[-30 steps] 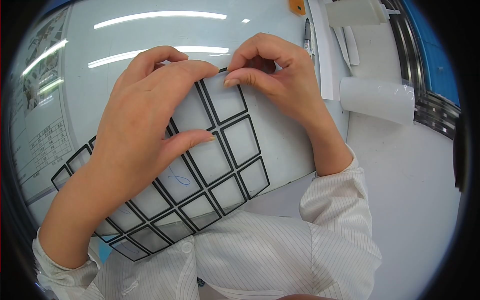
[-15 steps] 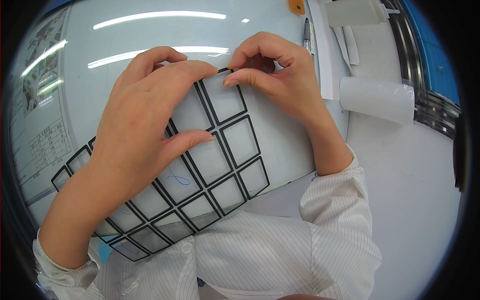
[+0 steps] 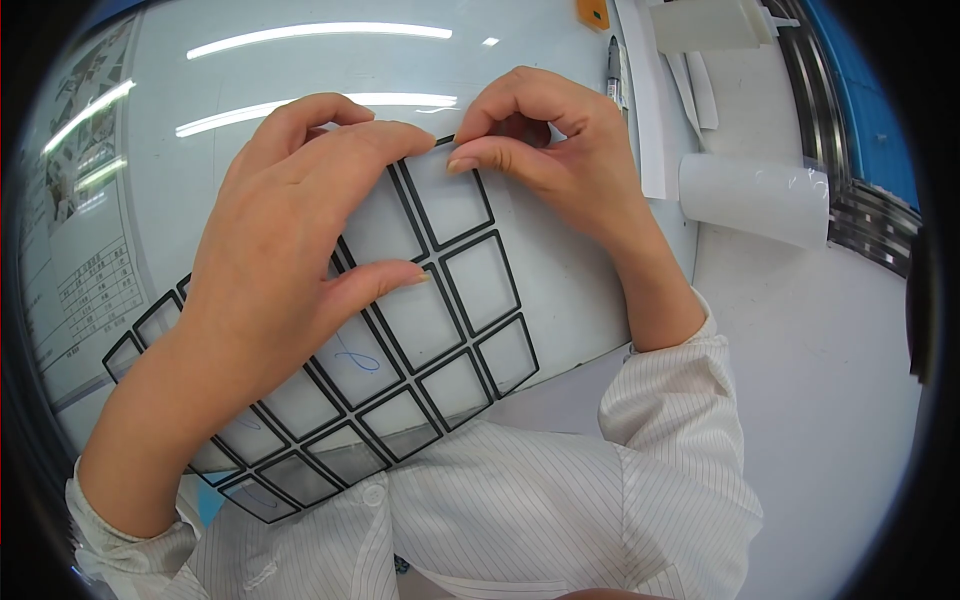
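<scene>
2 bare hands are on a see-through sheet (image 3: 455, 300) with a grid of black squares on it. The sheet lies tilted over the near edge of a shiny white table (image 3: 330, 60), and its low left end sticks out past the table, over the person's white striped coat (image 3: 520, 510).

The left hand (image 3: 290, 260) lies flat on top of the sheet. Its fingers are spread out and pressing down, not gripping. The thumb (image 3: 375, 282) points to the right across 1 of the squares. The fingertips reach up to the far edge of the sheet.

The right hand (image 3: 560, 150) is at the far top corner of the sheet. Its fingers are curled in, and the thumb and first finger pinch together right at the black edge there. I cannot tell if they hold the sheet itself or a thin layer on it. The 2 hands are just beside each other at that corner, almost touching.

Some blue pen scribbles (image 3: 355, 358) show on a square under the left hand.

On the left of the table lies a paper with a chart (image 3: 90, 290) under the shiny top. A pen (image 3: 616, 70) lies past the right hand, next to a long white strip (image 3: 645, 120). A small orange thing (image 3: 593, 12) sits at the far edge. A white roll in clear wrap (image 3: 755, 195) lies to the right, well apart from the hands. A white block (image 3: 705, 22) sits at the top right.
</scene>
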### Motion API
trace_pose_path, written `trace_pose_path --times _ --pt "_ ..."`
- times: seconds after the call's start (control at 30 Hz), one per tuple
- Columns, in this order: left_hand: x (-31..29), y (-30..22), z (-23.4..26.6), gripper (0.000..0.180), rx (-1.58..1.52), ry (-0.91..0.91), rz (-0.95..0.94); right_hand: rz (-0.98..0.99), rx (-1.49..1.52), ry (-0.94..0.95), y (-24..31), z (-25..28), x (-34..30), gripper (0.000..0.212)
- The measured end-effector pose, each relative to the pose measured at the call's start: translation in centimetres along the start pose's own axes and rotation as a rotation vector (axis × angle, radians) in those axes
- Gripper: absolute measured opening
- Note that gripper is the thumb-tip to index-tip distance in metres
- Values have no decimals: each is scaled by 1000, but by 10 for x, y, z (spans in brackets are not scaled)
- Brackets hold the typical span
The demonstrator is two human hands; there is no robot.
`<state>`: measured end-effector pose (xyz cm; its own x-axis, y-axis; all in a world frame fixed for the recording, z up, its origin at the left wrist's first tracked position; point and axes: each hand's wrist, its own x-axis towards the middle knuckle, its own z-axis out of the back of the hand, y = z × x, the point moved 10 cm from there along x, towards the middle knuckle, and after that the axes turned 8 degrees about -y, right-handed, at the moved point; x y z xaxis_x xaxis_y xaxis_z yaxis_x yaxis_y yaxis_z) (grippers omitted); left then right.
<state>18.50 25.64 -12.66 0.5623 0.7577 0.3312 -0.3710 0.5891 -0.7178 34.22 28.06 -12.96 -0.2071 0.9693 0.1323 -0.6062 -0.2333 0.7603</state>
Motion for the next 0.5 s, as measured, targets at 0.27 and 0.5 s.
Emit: trace_pose_path --times 0.27,0.5 --pt "1 -1 1 72 7 -5 -7 -10 0 -6 -1 0 1 14" --pt "1 0 0 72 -4 -3 4 -18 -14 7 -2 -1 2 15"
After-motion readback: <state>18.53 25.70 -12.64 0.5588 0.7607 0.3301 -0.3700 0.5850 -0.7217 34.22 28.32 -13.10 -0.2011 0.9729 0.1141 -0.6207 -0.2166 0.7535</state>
